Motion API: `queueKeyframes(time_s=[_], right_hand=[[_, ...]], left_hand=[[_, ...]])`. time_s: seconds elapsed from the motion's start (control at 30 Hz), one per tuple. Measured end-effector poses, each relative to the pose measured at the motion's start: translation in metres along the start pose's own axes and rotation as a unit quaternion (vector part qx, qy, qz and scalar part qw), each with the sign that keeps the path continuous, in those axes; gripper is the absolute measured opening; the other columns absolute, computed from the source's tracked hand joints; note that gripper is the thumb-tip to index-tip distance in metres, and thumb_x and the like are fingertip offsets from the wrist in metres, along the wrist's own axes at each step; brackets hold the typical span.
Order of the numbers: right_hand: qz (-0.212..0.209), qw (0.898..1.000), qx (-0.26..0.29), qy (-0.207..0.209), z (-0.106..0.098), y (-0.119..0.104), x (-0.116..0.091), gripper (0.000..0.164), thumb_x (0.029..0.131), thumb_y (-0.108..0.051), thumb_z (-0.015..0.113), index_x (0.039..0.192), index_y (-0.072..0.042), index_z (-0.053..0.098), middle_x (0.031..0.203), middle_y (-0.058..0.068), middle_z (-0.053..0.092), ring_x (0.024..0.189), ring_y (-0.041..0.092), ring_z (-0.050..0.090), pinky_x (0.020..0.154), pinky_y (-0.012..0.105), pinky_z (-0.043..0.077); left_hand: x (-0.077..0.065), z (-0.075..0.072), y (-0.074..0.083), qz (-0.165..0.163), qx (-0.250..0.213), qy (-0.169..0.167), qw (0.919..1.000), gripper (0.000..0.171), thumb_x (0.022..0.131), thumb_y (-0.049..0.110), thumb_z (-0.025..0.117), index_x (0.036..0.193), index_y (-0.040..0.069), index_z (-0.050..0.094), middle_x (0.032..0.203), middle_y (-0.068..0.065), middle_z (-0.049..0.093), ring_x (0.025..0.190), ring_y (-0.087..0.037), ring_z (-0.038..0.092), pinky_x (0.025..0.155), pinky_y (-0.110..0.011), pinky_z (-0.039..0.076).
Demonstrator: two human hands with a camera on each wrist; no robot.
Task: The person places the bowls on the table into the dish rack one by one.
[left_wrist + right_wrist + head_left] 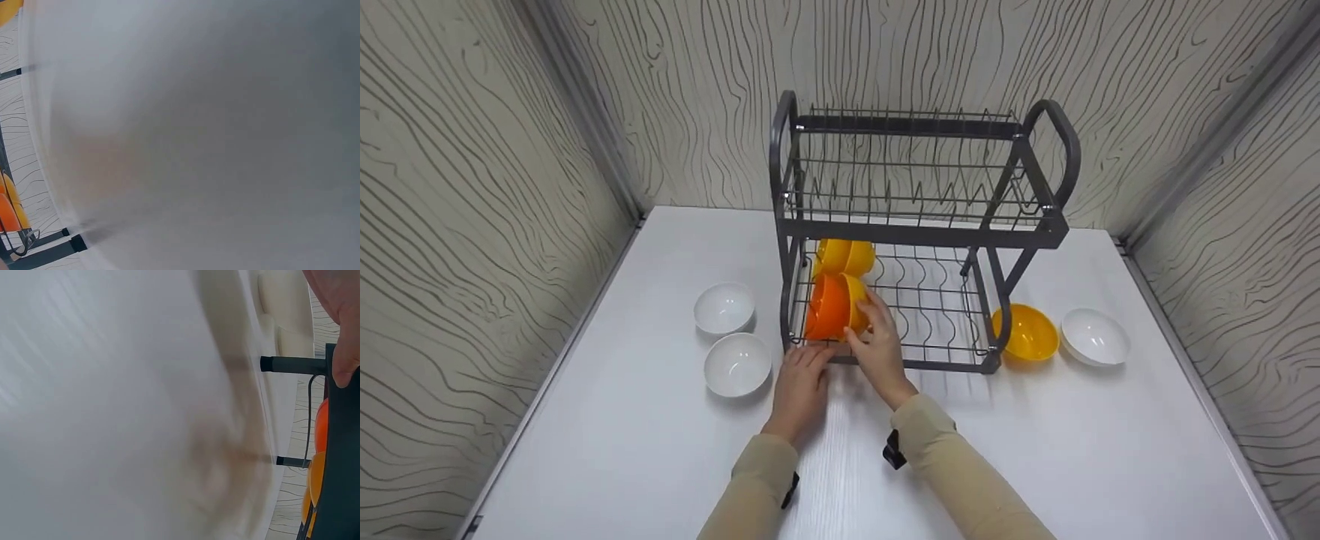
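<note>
A person's right hand (pixel 879 343) grips a yellow bowl (pixel 855 296) on the lower tier of a dish rack (pixel 915 234), thumb at the near edge and fingers along the right flank, in what looks like the work of settling bowls on edge. The bowl stands on its side against an orange bowl (pixel 828 309) to its left. Just ahead of that bowl's near edge, the left hand (pixel 801 390) rests on the front rail (pixel 930 365), thumb against the metal; whether its fingers curl round the rail cannot be told. Two back yellow bowls (pixel 831 256) sit behind the pair. The next move appears to call for steadying the held bowl against its neighbor, then easing the fingers off without tipping either. On the white table (pixel 600 450), two white bowls (pixel 737 366) stand left of the rack; another yellow bowl (pixel 1026 332) and a lone white bowl (pixel 1095 337) stand right.
</note>
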State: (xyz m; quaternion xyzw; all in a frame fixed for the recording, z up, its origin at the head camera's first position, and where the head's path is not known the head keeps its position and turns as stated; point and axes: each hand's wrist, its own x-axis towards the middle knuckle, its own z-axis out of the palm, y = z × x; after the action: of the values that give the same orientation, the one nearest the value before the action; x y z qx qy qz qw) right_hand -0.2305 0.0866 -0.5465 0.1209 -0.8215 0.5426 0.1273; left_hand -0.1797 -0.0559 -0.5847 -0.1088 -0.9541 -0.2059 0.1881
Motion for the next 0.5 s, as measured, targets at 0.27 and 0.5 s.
queueKeyframes(time_s=[0.27, 0.5], right_hand=[[-0.019, 0.999, -0.035, 0.02, 0.0016, 0.0014, -0.0008, 0.044, 0.081, -0.011, 0.068, 0.123, -0.01, 0.055, 0.147, 0.001, 0.035, 0.133, 0.023, 0.037, 0.106, 0.038, 0.04], [-0.042, 0.996, -0.068, 0.031, 0.0033, 0.0021, -0.0043, 0.046, 0.081, -0.016, 0.07, 0.124, -0.011, 0.053, 0.145, 0.001, 0.037, 0.13, 0.023, 0.041, 0.105, 0.038, 0.04]], left_hand=[[0.0008, 0.0005, -0.0007, 0.007, -0.013, 0.011, 0.9998, 0.032, 0.085, 0.009, 0.059, 0.116, 0.016, 0.064, 0.114, 0.002, 0.063, 0.113, -0.019, 0.053, 0.11, -0.044, 0.033], [-0.0012, 0.0022, -0.0013, 0.004, -0.01, 0.015, 0.9998, 0.03, 0.086, 0.01, 0.058, 0.115, 0.018, 0.063, 0.113, 0.004, 0.063, 0.113, -0.017, 0.053, 0.111, -0.044, 0.032]])
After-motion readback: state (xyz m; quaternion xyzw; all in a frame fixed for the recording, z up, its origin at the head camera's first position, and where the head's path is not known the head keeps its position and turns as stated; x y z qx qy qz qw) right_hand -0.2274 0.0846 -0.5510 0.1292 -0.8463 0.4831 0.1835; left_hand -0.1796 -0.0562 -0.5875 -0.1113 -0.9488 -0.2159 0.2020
